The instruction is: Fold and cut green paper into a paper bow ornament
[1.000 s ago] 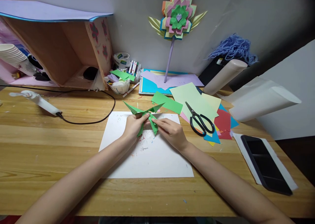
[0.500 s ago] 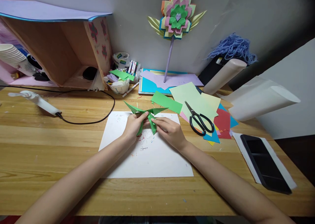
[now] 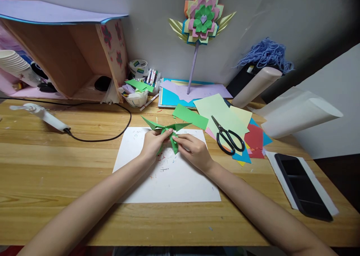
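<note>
A folded green paper piece [image 3: 173,145], with long pointed flaps spreading left and right at its top and strips hanging below, is held above a white sheet [image 3: 168,184]. My left hand [image 3: 153,143] grips its middle, the thumb pressed over the centre folds. From the other side my right hand [image 3: 194,148] pinches the right lower strip between thumb and fingertips. Part of the left lower strip is hidden behind my left hand. The white sheet lies flat on the wooden table and carries small coloured marks.
Black-handled scissors [image 3: 229,138] lie on coloured paper scraps to the right, beside a green paper strip [image 3: 191,116]. A paper flower [image 3: 203,20] stands at the back. A corded white glue gun [image 3: 47,117] lies left; a black tray [image 3: 303,186] is at right.
My left thumb has shifted slightly right across the centre of the green paper. Both hands keep their hold, and the surrounding things stay where they were.
</note>
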Demonstrator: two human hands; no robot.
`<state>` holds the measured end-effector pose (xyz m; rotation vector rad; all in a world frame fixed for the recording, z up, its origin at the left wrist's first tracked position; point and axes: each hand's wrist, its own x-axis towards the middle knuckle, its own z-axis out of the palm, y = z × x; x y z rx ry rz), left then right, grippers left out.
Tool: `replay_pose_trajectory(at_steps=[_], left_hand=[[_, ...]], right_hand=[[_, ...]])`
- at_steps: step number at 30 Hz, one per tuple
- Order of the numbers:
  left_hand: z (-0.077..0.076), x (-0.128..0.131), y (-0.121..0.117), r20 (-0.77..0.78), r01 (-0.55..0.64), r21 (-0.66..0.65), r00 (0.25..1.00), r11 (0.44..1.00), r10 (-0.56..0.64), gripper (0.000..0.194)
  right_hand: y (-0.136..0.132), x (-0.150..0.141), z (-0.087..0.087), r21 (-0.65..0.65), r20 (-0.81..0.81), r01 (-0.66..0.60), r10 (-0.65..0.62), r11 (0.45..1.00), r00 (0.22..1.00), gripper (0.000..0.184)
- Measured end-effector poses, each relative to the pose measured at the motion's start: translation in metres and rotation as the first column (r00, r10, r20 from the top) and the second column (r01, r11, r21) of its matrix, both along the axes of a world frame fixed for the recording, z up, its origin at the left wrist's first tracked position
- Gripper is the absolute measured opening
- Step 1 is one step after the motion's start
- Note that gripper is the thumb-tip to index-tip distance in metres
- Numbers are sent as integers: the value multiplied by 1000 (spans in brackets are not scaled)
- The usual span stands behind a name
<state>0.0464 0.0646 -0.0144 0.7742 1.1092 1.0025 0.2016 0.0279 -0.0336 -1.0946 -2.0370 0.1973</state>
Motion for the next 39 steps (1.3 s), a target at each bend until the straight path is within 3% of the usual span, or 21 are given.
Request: replay_pose_trajectory(at_steps=[4,8,12,15,18,20,29,39], left_hand=[[1,1,1,7,-12,12,1000,1000,12,31],[3,1,0,-20,-13,41,1000,999,14,31],[6,2,-2,-50,2,30,999,1000,0,30],[6,2,-3,-65,18,32,998,999,-16,29],[7,1,-4,-60,47,49,997,998,-44,29],[8,1,-3,-53,64,60,997,996,-61,30],[7,3,-5,-18,52,52,999,997,-51,28],[13,3,-5,-31,-32,27,999,999,33,24]], right_hand=[[0,-2,5,-77,-133,-23,12,997,991,24],[0,-5,9,-316,-359,-46,-75,948,930,17],[3,-8,11,-561,-592,-145,-272,815,759,17],[7,-8,12,-673,-652,-249,-399,696,645,27],[12,-5,14,-759,-613,-330,-446,561,652,29],[15,-3,14,-778,-598,-350,-444,522,667,29],[14,-1,10,-757,-620,-350,-436,552,653,26],[15,-1,9,-740,-658,-409,-449,534,605,17]])
